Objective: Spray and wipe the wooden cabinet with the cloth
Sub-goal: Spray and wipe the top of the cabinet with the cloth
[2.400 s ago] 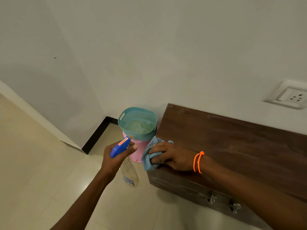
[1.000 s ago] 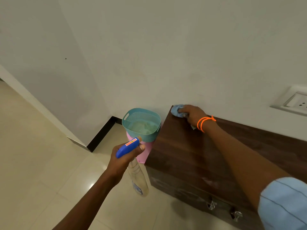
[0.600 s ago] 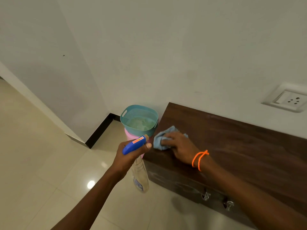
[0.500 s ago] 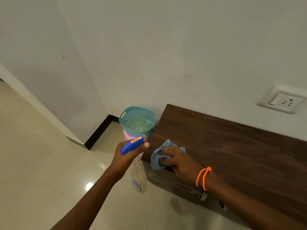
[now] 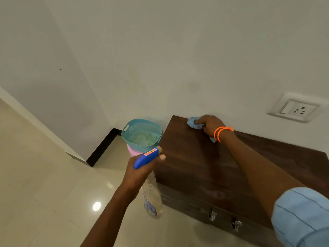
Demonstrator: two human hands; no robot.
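The dark wooden cabinet [image 5: 199, 161] stands against the white wall, and its top shows faint wet streaks. My right hand [image 5: 210, 124], with orange bands at the wrist, presses a crumpled light blue cloth [image 5: 193, 123] onto the far left corner of the top, close to the wall. My left hand [image 5: 142, 168] grips a spray bottle [image 5: 151, 196] by its neck just off the cabinet's left front corner; the blue trigger head [image 5: 146, 157] points toward the cabinet and the clear body hangs down.
A teal perforated basket [image 5: 142, 133] sits on a pink container [image 5: 132, 152] right beside the cabinet's left side. Two metal handles [image 5: 224, 220] stick out of the cabinet front. A wall socket [image 5: 293, 109] is mounted above the cabinet. Glossy beige tiles cover the floor at left.
My right hand slid the cloth from the front left edge of the cabinet top back to its far corner by the wall. The left hand kept the spray bottle nearly in place.
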